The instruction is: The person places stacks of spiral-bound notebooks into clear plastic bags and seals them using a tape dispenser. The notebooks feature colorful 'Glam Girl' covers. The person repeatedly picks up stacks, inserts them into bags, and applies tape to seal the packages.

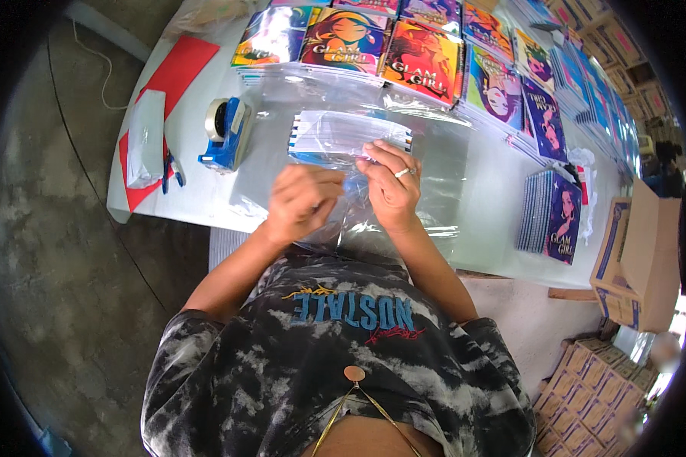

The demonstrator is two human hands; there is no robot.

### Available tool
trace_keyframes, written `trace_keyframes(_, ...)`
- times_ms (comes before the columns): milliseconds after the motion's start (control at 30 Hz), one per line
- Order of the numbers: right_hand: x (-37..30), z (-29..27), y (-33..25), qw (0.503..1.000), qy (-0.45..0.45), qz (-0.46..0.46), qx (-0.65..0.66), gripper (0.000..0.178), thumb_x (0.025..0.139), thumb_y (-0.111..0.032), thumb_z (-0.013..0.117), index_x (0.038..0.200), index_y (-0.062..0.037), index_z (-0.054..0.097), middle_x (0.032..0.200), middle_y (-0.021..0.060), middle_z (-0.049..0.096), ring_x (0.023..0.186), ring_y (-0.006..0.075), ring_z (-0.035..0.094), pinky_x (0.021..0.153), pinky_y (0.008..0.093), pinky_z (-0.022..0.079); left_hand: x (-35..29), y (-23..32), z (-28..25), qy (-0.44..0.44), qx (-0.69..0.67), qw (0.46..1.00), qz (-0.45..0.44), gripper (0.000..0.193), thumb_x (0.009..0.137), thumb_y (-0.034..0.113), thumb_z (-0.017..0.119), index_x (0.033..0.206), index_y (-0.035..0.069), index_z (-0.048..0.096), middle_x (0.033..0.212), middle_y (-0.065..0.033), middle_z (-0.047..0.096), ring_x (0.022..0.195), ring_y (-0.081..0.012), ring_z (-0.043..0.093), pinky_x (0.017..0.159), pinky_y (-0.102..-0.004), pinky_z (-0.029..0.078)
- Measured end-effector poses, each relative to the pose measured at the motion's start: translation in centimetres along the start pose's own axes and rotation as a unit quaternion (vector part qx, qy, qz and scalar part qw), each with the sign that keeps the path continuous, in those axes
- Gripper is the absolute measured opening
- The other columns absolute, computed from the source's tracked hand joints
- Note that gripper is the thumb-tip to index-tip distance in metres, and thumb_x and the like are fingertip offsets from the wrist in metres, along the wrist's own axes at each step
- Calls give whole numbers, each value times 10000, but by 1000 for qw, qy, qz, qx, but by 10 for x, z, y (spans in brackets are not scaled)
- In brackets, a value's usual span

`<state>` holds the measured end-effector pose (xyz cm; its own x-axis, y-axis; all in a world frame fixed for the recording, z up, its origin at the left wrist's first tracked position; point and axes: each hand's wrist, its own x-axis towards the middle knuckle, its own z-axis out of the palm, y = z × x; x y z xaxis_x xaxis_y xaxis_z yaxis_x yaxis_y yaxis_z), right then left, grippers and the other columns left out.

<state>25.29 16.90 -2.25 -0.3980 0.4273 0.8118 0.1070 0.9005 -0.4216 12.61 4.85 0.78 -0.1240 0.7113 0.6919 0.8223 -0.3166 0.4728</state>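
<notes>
In front of me a stack of notebooks (349,131) lies with its white page edges facing up, under clear plastic film (427,209) that spreads toward my body. My right hand (393,184), with a ring on one finger, is at the stack's near right side, thumb and fingers pinching the film there. To the left, my left hand (303,199) is raised over the film with its fingers curled in. It is slightly blurred, and what it holds, if anything, is hidden. A small blue spot shows between the hands.
A blue tape dispenser (229,133) stands at left, beside a white wrapped bundle (145,137), red sheets (179,76) and small blue-handled scissors (173,174). Piles of colourful notebooks (347,42) line the far side. Another notebook stack (549,217) and an open carton (636,259) are at right.
</notes>
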Motion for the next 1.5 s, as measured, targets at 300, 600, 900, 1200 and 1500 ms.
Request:
trace_keyframes(300,1,7,1,1000,17,-19,17,166,628,-17,747,691,-131,644,924,-3,668,933,180,606,813,286,392,-74,-181,-153,-32,-76,688,-721,530,793,533,510,1052,94,655,884,-46,486,665,-135,346,542,-245,305)
trace_keyframes(600,1,5,-1,1000,1,-26,-13,205,626,37,753,673,-111,620,933,34,652,923,213,600,825,304,404,-131,-154,-153,122,-591,641,-474,187,833,262,589,863,85,644,1272,-99,479,1211,-293,402,1093,-413,229)
trace_keyframes(900,1,8,5,999,7,-29,12,199,613,0,746,647,-132,600,956,5,653,949,197,589,834,298,379,-33,-108,-101,355,34,807,-471,273,827,273,652,760,10,687,661,-74,657,513,-79,504,490,-229,404)
trace_keyframes(1200,6,2,5,998,-51,-2,-19,335,668,-1,655,971,-145,647,988,-8,617,944,180,564,820,318,370,-2,15,32,54,-318,733,-598,361,788,328,717,571,89,555,507,2,520,397,-32,396,370,-194,287)
trace_keyframes(1500,85,-28,-38,942,-322,-5,-89,574,647,-252,729,1173,-96,564,1276,94,449,1222,290,358,949,441,295,-67,-10,71,-28,-262,696,-668,459,747,430,728,558,56,540,526,-4,510,482,-85,454,457,-250,366)
